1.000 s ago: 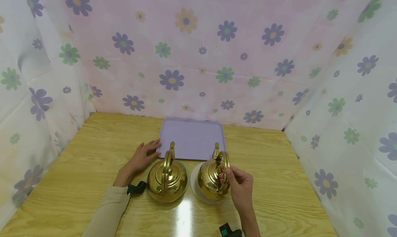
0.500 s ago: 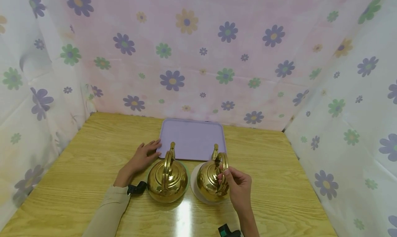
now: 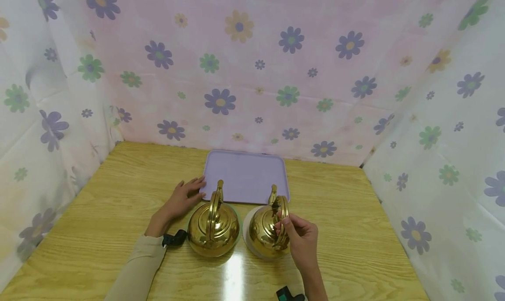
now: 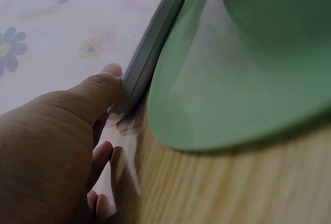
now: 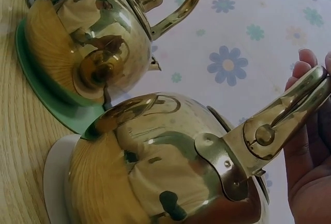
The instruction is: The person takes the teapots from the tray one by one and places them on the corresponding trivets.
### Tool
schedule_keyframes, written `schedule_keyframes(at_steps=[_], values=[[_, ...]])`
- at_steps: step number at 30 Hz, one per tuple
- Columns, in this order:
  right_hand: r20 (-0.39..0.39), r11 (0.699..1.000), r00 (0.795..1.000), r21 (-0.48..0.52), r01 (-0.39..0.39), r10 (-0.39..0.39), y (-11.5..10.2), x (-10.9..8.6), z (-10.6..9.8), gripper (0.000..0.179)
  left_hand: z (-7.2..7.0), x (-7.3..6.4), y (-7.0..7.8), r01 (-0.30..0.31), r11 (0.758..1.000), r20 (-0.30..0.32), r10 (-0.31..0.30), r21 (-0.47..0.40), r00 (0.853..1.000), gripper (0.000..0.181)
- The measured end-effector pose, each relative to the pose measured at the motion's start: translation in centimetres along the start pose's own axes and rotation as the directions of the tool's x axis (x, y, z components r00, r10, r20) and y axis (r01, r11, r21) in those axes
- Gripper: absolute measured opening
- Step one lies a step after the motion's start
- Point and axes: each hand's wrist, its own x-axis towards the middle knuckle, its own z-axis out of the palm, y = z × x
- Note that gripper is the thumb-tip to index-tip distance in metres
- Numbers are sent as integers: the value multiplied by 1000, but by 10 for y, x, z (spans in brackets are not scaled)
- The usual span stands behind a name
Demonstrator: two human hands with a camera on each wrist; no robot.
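Two round, polished gold kettles stand side by side, their spouts toward the back. My right hand point(image 3: 305, 239) holds the right kettle point(image 3: 263, 235) by its raised hoop handle, fingers and thumb around it. This kettle sits over a white round mat point(image 5: 56, 175). The left kettle point(image 3: 211, 246) is on a green round mat point(image 4: 207, 115). My left hand point(image 3: 179, 202) lies left of that kettle, with outstretched fingertips at the left edge of a lilac tray point(image 3: 244, 174). In the left wrist view, the thumb point(image 4: 106, 87) meets the tray's rim. The tray lies just behind both kettles.
All this stands on a wood-grain table point(image 3: 347, 213). Flower-printed cloth point(image 3: 252, 73) closes off the back and both sides. Between the two kettles there is a narrow gap, and their spouts overlap the tray's front edge in the head view.
The right kettle has shifted slightly to the left along with my right hand, its spout and handle drifting left too. My left hand, the left kettle and the tray stay where they were.
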Motion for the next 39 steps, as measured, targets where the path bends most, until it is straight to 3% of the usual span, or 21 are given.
schedule_keyframes(at_steps=[9, 19, 30, 35, 39], values=[[23, 998, 998, -26, -54, 54, -2, -3, -3, 27, 3, 1, 1, -38, 999, -33, 38, 3, 999, 51], [-24, 995, 995, -27, -99, 98, 1, -4, -3, 25, 4, 4, 2, -31, 1000, -39, 31, 1, 999, 50], [-49, 993, 999, -121, 12, -18, -2, -4, -7, 16, -2, 3, 5, -18, 1000, -40, 19, 10, 999, 49], [-52, 949, 993, -305, 86, -106, -2, -8, -11, 19, -3, 0, 6, -2, 999, -24, 2, 32, 1000, 49], [55, 861, 964, -440, 256, -259, -4, -12, -16, 29, -6, 0, 9, -17, 994, -17, 19, 104, 1000, 49]])
